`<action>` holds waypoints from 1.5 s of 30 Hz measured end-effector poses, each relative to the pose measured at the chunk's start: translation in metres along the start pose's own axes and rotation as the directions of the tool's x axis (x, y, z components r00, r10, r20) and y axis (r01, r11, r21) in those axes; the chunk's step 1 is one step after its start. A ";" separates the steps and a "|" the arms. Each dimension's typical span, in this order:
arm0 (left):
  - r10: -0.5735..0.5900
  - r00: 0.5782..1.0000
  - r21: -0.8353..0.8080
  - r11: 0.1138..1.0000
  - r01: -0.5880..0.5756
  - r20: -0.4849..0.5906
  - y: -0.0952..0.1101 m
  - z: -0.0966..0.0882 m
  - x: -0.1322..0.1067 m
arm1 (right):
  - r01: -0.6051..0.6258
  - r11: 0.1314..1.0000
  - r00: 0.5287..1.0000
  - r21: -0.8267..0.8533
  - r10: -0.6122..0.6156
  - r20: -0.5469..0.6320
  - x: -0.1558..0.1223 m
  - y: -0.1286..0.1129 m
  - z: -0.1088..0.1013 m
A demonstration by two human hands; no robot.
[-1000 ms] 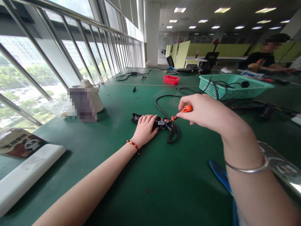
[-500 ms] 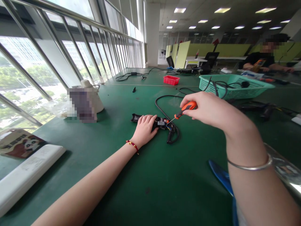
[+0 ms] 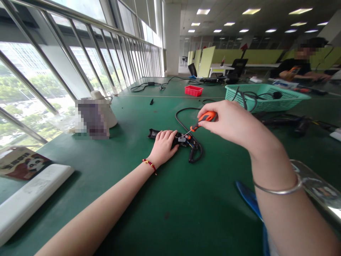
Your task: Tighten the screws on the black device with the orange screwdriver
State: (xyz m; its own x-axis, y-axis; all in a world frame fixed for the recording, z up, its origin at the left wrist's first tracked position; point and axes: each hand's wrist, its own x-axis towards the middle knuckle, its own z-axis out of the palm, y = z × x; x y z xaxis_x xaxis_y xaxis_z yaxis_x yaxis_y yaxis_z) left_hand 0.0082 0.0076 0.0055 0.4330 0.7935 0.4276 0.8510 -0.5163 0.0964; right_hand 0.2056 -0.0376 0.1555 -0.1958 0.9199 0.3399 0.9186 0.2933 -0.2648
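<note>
My left hand (image 3: 164,145) lies over a black handheld device (image 3: 152,133), its fingers wrapped across the body and pressing it to the table. Wires and small parts show at the device's exposed right end, and a black cord runs from there. Between the fingers of my right hand (image 3: 226,122) is a screwdriver (image 3: 207,116) with an orange and black handle. Its thin shaft slants down to the left, the tip at the grey part inside the device. Whether the tip touches that part, I cannot tell.
A small red tray (image 3: 193,91) and a green basket (image 3: 266,97) with black cables stand farther back. On the left are a white bar (image 3: 32,199) and a pale container (image 3: 110,113). A blue object (image 3: 249,199) lies by my right forearm. Another person (image 3: 303,67) sits back right.
My right hand and the screwdriver have moved left, bringing the tip from the orange part toward the grey part. My left hand stays on the device.
</note>
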 end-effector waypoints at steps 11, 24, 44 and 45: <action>-0.001 1.000 0.000 1.000 0.001 0.007 0.001 -0.001 0.000 | -0.006 0.999 1.000 -0.043 0.005 -0.018 -0.002 -0.004 0.001; 0.004 1.000 -0.015 1.000 -0.004 -0.008 0.001 -0.001 0.000 | -0.013 0.999 1.000 -0.041 0.013 0.010 -0.001 -0.004 -0.001; 0.001 1.000 -0.015 1.000 -0.002 -0.023 0.004 -0.004 -0.001 | -0.015 1.000 1.000 -0.026 0.015 0.004 -0.005 -0.010 0.001; 0.010 0.998 -0.016 1.000 -0.011 -0.064 0.005 -0.008 0.000 | 0.007 1.000 1.000 -0.029 -0.007 -0.006 -0.004 -0.010 0.001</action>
State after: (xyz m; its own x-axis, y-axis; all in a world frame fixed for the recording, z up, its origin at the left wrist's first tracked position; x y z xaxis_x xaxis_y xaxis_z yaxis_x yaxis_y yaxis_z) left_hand 0.0097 0.0026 0.0133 0.4215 0.7661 0.4851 0.8411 -0.5302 0.1065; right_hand 0.1967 -0.0444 0.1557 -0.2000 0.9162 0.3471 0.9267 0.2919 -0.2366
